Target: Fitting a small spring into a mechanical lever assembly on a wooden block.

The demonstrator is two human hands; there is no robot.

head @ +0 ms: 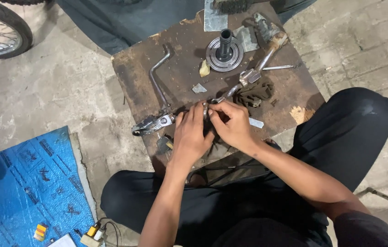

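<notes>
Both hands met at the near edge of the worn wooden surface (130, 73), pinching a small metal ring (206, 111) between them. The left hand (190, 135) closed on it from the near-left side, the right hand (233, 126) from the right, fingertips touching it. The ring stood on edge, just nearer the person than the tip of the long chrome lever (253, 73), whose axis ran away up-right from the ring. A bent crank lever (157, 87) lay left of the ring.

Worn wooden board (134, 77), on paving: left hand (191, 137) and right hand (233, 126) together pinching small metal ring (206, 110). Beside them: bent chrome lever (157, 87), round hub with shaft (224, 52), dark rag (254, 92). Blue sheet (29, 183) at left.
</notes>
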